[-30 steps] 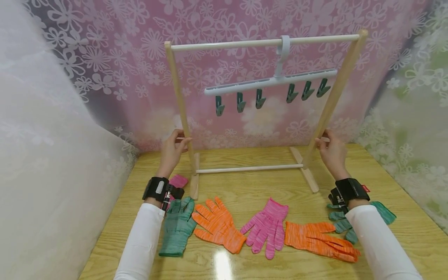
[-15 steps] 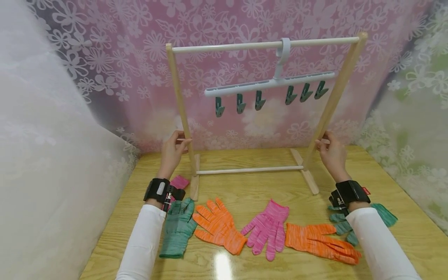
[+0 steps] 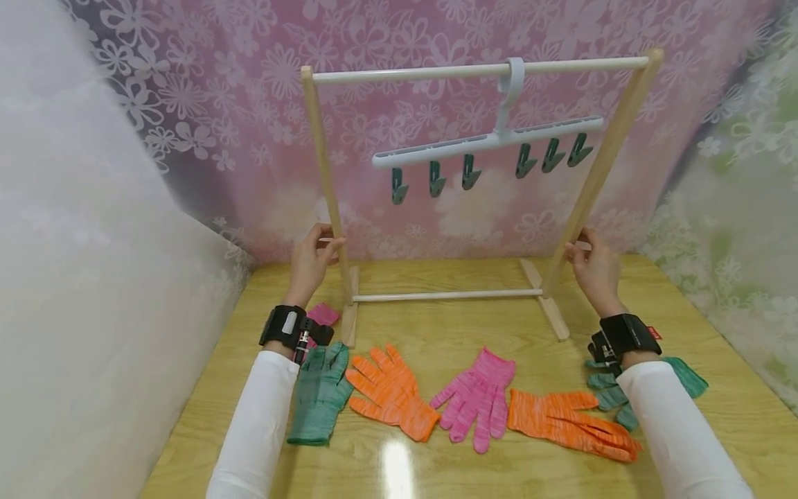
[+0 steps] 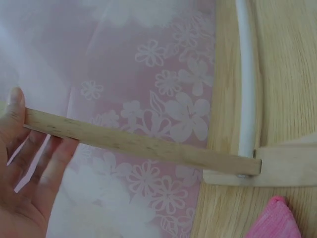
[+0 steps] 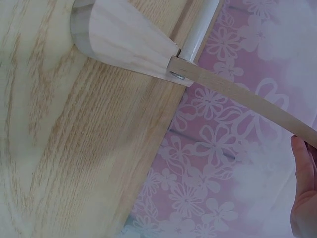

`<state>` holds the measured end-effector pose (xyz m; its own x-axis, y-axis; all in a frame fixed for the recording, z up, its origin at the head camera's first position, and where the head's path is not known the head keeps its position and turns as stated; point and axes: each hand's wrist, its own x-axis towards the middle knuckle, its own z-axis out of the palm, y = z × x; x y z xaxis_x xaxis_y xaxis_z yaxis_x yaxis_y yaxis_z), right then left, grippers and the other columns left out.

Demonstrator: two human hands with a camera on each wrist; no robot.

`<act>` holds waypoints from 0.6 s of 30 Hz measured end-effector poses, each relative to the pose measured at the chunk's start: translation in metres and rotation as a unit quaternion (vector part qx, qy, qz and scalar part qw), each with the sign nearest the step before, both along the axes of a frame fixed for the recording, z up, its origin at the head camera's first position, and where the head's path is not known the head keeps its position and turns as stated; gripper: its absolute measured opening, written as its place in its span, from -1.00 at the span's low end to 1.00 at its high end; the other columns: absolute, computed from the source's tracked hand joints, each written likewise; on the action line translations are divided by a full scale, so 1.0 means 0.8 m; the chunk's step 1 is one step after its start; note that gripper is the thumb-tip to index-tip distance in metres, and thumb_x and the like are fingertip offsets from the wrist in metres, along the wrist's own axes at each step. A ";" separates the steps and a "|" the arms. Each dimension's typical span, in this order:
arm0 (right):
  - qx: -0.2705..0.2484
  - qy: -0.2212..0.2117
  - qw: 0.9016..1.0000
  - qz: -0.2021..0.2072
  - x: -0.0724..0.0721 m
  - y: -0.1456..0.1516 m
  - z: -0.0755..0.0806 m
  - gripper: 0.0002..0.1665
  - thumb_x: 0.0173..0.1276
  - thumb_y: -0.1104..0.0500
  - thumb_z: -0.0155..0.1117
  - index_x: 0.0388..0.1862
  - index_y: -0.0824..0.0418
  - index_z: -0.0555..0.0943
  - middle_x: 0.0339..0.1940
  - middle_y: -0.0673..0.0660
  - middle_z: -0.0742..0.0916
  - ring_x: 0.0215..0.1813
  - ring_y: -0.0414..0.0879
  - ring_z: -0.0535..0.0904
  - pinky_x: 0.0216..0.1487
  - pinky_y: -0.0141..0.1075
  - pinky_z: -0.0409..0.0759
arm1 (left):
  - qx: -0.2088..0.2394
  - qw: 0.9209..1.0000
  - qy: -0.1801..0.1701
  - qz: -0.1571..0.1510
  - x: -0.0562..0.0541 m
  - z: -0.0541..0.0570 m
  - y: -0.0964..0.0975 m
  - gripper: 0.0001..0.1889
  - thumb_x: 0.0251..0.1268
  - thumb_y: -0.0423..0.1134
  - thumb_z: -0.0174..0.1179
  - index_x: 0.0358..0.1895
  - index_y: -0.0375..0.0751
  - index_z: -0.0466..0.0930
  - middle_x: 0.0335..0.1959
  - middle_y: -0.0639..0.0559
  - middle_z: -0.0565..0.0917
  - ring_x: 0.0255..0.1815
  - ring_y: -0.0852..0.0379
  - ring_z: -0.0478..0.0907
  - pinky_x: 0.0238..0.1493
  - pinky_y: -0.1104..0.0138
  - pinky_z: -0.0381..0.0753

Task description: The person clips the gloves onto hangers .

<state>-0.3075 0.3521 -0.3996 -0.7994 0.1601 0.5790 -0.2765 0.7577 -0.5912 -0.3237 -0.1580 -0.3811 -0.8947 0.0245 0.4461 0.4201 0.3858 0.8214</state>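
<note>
A wooden rack (image 3: 324, 159) with white crossbars stands upright at the back of the table. My left hand (image 3: 312, 262) pinches its left post between thumb and fingers; the left wrist view shows the thumb in front of the post (image 4: 124, 139) and the fingers behind. On the other side, my right hand (image 3: 593, 270) grips the right post (image 3: 601, 173), and only part of that hand (image 5: 304, 193) shows in the right wrist view. From the top bar hangs a white hanger (image 3: 492, 141) with several dark green clips (image 3: 470, 173); nothing is clipped in them.
Along the front lie a green glove (image 3: 319, 395), an orange glove (image 3: 394, 395), a pink glove (image 3: 479, 398) and another orange glove (image 3: 567, 423). A second pink glove (image 3: 324, 314) and second green glove (image 3: 684, 375) are partly hidden by my wrists. Flowered curtains enclose the table (image 3: 430, 336).
Both hands keep their hold on the posts. The whole scene shifts slightly up and right in the head view, and the hanger stays on the bar.
</note>
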 end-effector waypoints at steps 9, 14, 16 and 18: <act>-0.071 -0.009 0.997 0.033 0.003 0.005 0.001 -0.51 0.55 0.20 0.20 0.37 0.38 0.47 0.14 0.45 0.63 -0.18 -0.47 0.65 -0.19 -0.75 0.50 | -0.057 0.998 0.005 0.015 0.011 0.011 -0.012 -0.61 0.48 -0.21 0.23 0.29 -0.20 0.56 0.13 -0.23 0.67 0.10 -0.17 0.66 0.00 0.09 0.73; -0.130 0.002 0.991 -0.027 0.021 -0.007 0.006 -0.52 0.58 0.04 0.16 0.37 0.21 0.50 0.13 0.26 0.64 -0.22 -0.57 0.45 -0.25 -0.69 0.48 | -0.094 0.994 0.011 0.050 0.032 0.006 -0.034 -0.67 0.52 -0.22 0.18 0.25 -0.20 0.61 0.09 -0.22 0.70 0.05 -0.17 0.67 -0.01 0.05 0.72; -0.143 0.025 0.989 -0.037 0.026 -0.013 0.009 -0.56 0.58 0.03 0.17 0.30 0.23 0.56 0.02 0.14 0.66 -0.24 -0.56 0.47 -0.30 -0.72 0.48 | -0.101 0.993 0.004 0.063 0.040 0.003 -0.042 -0.69 0.53 -0.21 0.16 0.20 -0.23 0.64 0.06 -0.22 0.72 0.03 -0.16 0.68 -0.02 0.05 0.73; -0.141 0.057 0.988 -0.030 0.029 -0.022 0.014 -0.59 0.57 0.06 0.19 0.21 0.30 0.59 -0.11 -0.03 0.66 -0.26 -0.57 0.50 -0.33 -0.75 0.47 | -0.107 0.992 0.002 0.072 0.047 0.000 -0.049 -0.70 0.54 -0.18 0.15 0.15 -0.25 0.67 0.00 -0.22 0.74 -0.01 -0.15 0.70 -0.04 0.05 0.74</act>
<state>-0.2839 0.3345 -0.3881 -0.7156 0.3737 0.5902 -0.3128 0.5840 -0.7491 -0.2863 -0.1968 -0.3807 -0.8941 -0.0097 0.4478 0.3505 0.6074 0.7129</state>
